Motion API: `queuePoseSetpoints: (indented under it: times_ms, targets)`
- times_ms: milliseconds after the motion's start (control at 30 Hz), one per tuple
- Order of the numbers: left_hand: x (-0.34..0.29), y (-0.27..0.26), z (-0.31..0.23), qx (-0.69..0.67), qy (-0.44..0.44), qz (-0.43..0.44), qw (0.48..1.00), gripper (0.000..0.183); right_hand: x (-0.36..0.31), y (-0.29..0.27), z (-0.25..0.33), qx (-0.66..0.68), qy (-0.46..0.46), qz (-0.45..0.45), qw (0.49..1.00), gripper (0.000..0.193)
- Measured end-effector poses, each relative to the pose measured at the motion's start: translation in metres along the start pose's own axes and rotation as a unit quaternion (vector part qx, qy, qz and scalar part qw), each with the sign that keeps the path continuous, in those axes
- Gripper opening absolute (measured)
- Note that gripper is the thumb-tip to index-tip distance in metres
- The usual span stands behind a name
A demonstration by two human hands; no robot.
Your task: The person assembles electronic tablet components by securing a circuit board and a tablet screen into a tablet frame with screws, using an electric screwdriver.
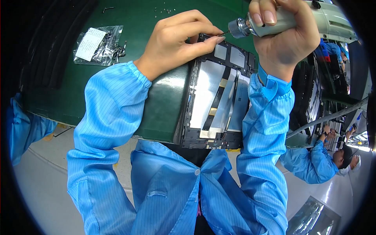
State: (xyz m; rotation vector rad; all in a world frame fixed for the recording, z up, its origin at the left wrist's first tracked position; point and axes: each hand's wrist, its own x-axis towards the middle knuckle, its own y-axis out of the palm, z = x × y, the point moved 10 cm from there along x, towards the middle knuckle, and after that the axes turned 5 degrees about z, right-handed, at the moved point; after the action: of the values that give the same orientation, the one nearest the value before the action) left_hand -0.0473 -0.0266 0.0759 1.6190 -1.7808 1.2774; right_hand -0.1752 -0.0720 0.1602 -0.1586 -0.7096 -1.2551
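Observation:
An electric screwdriver (331,22) with a pale body and a knurled metal collar lies level in my right hand (288,49), its fingers wrapped round it. Its thin bit points left, toward the far left corner of an opened tablet (205,88). The tablet has a black frame, silver inner plates and dark flat cables, and lies on the green bench mat. At that corner my left hand (176,39) is closed, thumb and forefinger pinched round the bit's tip. Whatever is between those fingertips is too small to make out.
A clear plastic bag (105,51) of small dark parts with a white label lies left on the green mat (160,111). Several tiny screws (164,10) are scattered at the far side. Co-workers in blue (309,164) sit at the right, near racks of dark panels (311,94).

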Motion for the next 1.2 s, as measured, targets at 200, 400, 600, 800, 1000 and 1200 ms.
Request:
queuePoseSetpoints:
  times_ms: [200,400,600,800,1000,1200]
  targets:
    - [0.000,0.000,-0.001,0.005,-0.002,0.001,1.000,0.015,0.000,0.002,0.000,-0.006,0.008,0.002,1.000,0.023]
    - [-0.001,0.002,0.006,0.011,-0.047,0.020,0.999,0.018,0.000,0.001,0.000,-0.020,0.011,-0.003,1.000,0.023]
    - [-0.019,-0.005,0.076,-0.059,-0.286,0.036,0.956,0.025,-0.001,0.001,-0.026,-0.037,0.054,0.001,0.998,0.024]
    - [-0.027,0.019,0.095,-0.065,-0.338,0.144,0.928,0.027,-0.007,-0.007,-0.060,-0.038,0.094,0.006,0.995,0.022]
    - [-0.020,0.023,0.087,-0.139,-0.312,0.146,0.928,0.023,-0.012,-0.005,-0.073,-0.046,0.108,0.010,0.993,0.022]
    - [-0.019,0.018,0.082,-0.160,-0.349,0.154,0.910,0.019,-0.012,-0.001,-0.072,-0.057,0.097,0.009,0.994,0.022]
